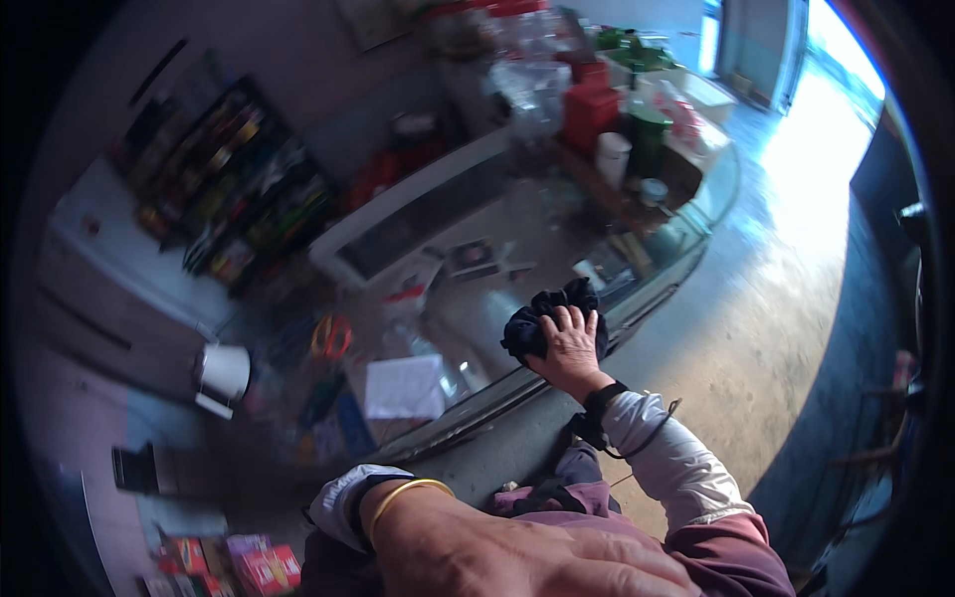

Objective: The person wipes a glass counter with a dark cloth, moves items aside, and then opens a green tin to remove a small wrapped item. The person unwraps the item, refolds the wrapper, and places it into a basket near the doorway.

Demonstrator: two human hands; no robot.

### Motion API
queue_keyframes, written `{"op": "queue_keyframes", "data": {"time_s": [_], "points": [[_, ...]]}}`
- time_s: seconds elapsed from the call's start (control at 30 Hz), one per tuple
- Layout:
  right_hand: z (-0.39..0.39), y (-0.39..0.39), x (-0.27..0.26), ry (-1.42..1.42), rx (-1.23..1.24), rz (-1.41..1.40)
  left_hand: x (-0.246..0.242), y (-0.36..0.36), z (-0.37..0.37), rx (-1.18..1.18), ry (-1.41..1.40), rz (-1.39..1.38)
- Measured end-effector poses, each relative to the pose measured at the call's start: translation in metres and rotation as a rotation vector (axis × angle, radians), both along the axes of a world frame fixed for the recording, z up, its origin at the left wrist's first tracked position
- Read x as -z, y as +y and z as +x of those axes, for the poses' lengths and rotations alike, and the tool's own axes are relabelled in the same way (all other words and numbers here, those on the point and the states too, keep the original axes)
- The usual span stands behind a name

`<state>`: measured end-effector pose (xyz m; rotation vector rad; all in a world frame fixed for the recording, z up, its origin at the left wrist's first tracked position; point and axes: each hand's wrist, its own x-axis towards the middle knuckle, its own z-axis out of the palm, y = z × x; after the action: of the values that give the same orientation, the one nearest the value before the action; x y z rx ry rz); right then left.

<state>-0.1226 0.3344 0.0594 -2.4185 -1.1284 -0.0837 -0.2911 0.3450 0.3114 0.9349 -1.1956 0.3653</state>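
My right hand (573, 347) rests over a bunched black cloth (533, 328) at the near edge of a glass-topped counter (485, 313), its fingers spread across the folds and gripping it. A dark strap with a thin cord circles that wrist, below a pale sleeve. Close to the camera, my left hand (507, 548) lies across the front of my body, back side up, with a gold-coloured bangle at the wrist. Its fingertips run out of the picture at the bottom, so whether it holds anything is hidden.
Papers (404, 386) and orange-handled scissors (330, 336) lie to the left. A red box (591, 108), a white cup (612, 158) and a green container (649, 138) crowd the counter's far end. Concrete floor (746, 298) stretches right towards a bright doorway.
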Motion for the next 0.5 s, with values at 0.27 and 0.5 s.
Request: {"op": "queue_keyframes", "data": {"time_s": [0.27, 0.5], "points": [[-0.126, 0.072, 0.013, -0.021, -0.205, -0.047, 0.006, 0.04, -0.126, -0.162, 0.058, -0.057], [-0.08, 0.043, 0.012, -0.025, -0.263, -0.086, 0.08, 0.173, -0.188, -0.882, 0.894, 0.55]]}}
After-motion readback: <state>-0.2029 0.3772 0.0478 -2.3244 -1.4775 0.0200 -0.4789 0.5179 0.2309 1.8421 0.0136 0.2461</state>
